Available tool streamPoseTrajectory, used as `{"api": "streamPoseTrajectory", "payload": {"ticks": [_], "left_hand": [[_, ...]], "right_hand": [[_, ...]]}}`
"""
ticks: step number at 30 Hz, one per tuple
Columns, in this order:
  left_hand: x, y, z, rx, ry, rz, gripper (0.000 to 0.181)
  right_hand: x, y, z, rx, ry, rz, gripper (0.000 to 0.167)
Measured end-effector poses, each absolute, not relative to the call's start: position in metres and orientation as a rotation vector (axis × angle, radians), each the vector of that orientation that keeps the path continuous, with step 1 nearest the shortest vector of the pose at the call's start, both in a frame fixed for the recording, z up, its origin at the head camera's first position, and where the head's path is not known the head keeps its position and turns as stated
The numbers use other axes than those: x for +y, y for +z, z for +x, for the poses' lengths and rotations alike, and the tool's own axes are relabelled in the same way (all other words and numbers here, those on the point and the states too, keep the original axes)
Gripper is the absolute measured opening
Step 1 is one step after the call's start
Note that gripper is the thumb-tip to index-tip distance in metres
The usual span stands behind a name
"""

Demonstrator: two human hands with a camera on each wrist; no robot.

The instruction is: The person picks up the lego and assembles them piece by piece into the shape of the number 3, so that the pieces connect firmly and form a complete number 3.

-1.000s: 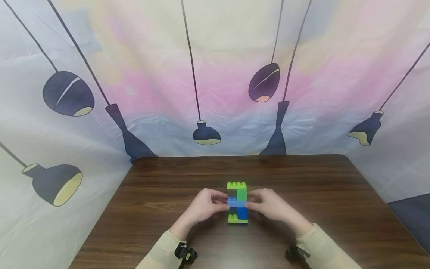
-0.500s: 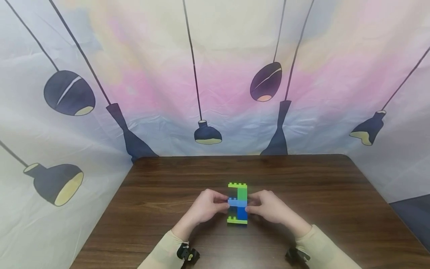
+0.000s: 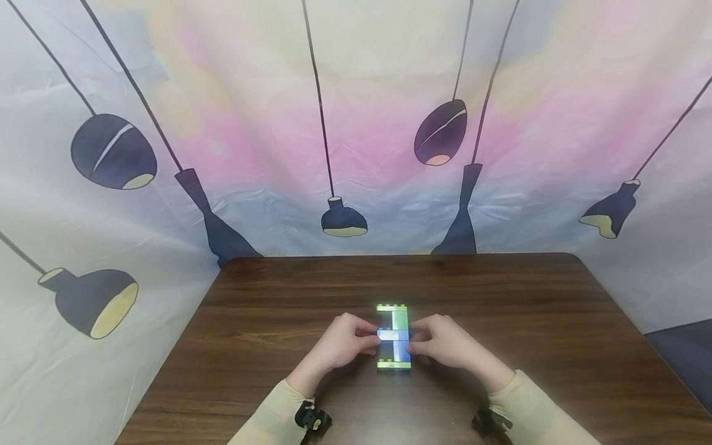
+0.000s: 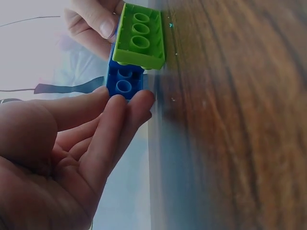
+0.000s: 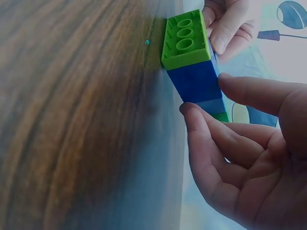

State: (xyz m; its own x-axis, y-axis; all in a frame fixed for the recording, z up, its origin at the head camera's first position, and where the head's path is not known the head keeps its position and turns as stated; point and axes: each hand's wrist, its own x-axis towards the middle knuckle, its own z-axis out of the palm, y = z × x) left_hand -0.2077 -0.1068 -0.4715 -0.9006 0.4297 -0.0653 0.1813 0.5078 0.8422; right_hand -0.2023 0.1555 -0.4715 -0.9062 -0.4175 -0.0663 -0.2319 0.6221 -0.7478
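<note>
A toy-brick assembly (image 3: 400,351) stands between the two hands in the head view, its front washed pale by glare. Lime-green bricks cap both ends, with green, light-blue and blue bricks stacked between. My left hand (image 3: 346,341) pinches the left end of the light-blue brick with thumb and fingertips. From the other side, my right hand (image 3: 445,340) grips the assembly near the blue brick (image 5: 194,81). Both wrist views show the hollow underside of the lime-green end brick (image 4: 140,36), so that end is off the table. The far fingertips are partly hidden behind the bricks.
The dark wood-grain table (image 3: 267,309) lies beneath both hands. Behind it hangs a pastel cloth (image 3: 384,154) printed with lamps. Black wrist-worn devices (image 3: 313,418) sit at both cuffs.
The assembly has tilted slightly in both hands, so its front now catches bright glare and fewer of its studs show. Both hands keep their hold and have barely shifted.
</note>
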Motion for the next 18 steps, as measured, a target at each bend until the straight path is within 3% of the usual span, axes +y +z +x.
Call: {"api": "streamPoseTrajectory", "payload": {"ticks": [18], "left_hand": [[-0.1086, -0.4708, -0.2046, 2.551, 1.225, 0.558, 0.028]], "right_hand": [[0.1554, -0.4774, -0.2039, 2.575, -1.155, -0.513, 0.057]]}}
